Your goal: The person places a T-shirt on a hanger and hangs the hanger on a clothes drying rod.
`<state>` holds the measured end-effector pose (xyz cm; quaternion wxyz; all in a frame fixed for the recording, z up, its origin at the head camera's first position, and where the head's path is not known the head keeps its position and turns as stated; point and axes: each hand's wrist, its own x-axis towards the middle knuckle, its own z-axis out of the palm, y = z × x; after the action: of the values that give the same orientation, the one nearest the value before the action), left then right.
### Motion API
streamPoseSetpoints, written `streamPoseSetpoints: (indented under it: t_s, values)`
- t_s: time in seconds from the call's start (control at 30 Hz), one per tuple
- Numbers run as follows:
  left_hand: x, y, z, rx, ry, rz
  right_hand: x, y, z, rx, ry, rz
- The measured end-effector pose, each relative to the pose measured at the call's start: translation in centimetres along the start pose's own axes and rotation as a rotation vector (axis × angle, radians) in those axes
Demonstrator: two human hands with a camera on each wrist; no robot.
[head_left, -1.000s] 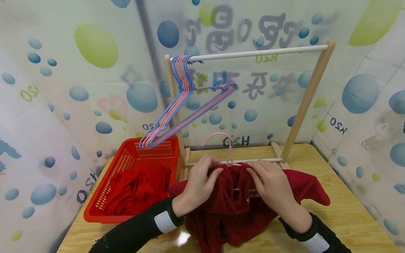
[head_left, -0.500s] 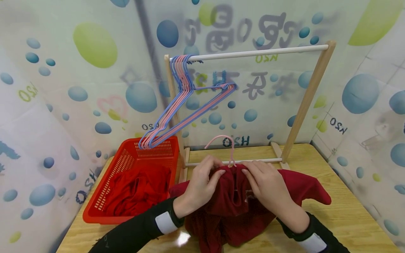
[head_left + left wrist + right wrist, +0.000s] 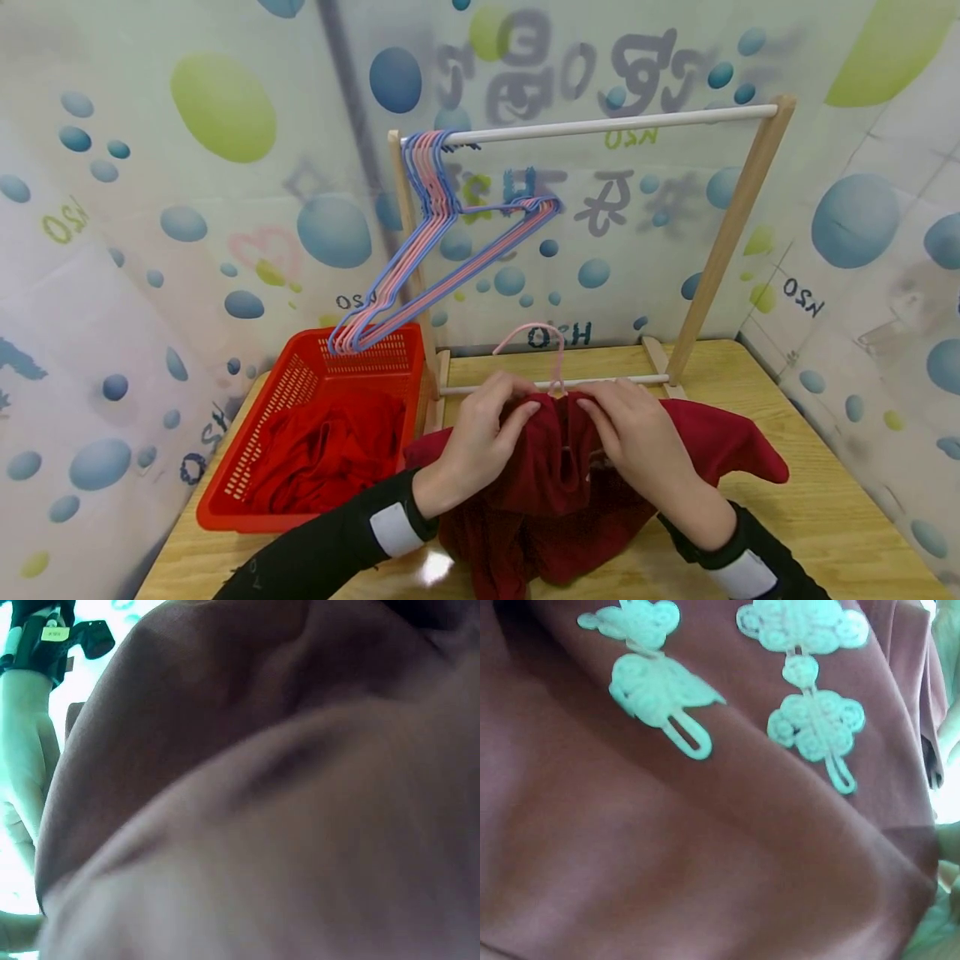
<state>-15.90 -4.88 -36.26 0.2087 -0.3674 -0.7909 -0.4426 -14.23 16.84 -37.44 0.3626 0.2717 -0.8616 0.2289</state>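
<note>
A dark red garment (image 3: 551, 533) lies bunched over a pink clothes hanger (image 3: 560, 354), whose hook rises out of the neckline. My left hand (image 3: 480, 442) pinches the neckline on the left of the hook, thumb on the near side. On the right, my right hand (image 3: 641, 433) pinches the cloth in the same way. The hanger's arms are hidden under the fabric. Pale floral frog fasteners (image 3: 817, 724) show on the garment in the right wrist view. Blurred cloth (image 3: 187, 750) fills most of the left wrist view, with a hand at its left edge.
A rack with wooden posts (image 3: 731, 242) and a white rail (image 3: 600, 127) stands behind the garment. Several blue and pink hangers (image 3: 427, 242) hang at the rail's left end. A red basket (image 3: 213, 500) holding red cloth (image 3: 322, 450) sits on the wooden table (image 3: 817, 517).
The hanger's hook has shifted slightly right and down between my hands. Both hands keep their grip on the neckline, and the garment has moved very little.
</note>
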Motion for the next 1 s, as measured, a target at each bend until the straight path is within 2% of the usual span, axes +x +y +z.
streamPoseSetpoints:
  t_s: [0.17, 0.27, 0.4, 0.47, 0.57, 0.7, 0.87, 1.0]
  values:
    - [0.3, 0.0, -0.1, 0.045, -0.065, -0.013, -0.4, 0.5, -0.3, 0.018, 0.074, 0.025]
    - [0.4, 0.0, -0.3, 0.145, -0.091, -0.023, -0.7, 0.8, -0.5, 0.035, 0.111, 0.052]
    - [0.3, 0.0, -0.7, 0.291, -0.091, -0.013, -1.2, 1.1, -0.8, 0.051, 0.133, 0.099]
    - [0.1, 0.0, -1.1, 0.311, -0.077, -0.007, -1.5, 1.2, -0.9, 0.053, 0.136, 0.122]
    - [-0.3, -0.3, -2.0, 0.283, -0.048, -0.023, -1.7, 1.5, -1.2, 0.048, 0.131, 0.141]
    - [-1.0, -0.7, -3.8, 0.271, -0.024, -0.079, -2.0, 1.8, -1.6, 0.042, 0.125, 0.154]
    - [-2.3, -1.3, -6.2, 0.355, -0.025, -0.122, -2.3, 2.3, -1.9, 0.034, 0.121, 0.178]
    - [-3.5, -1.7, -7.3, 0.412, -0.06, -0.159, -2.5, 2.6, -2.1, 0.024, 0.132, 0.193]
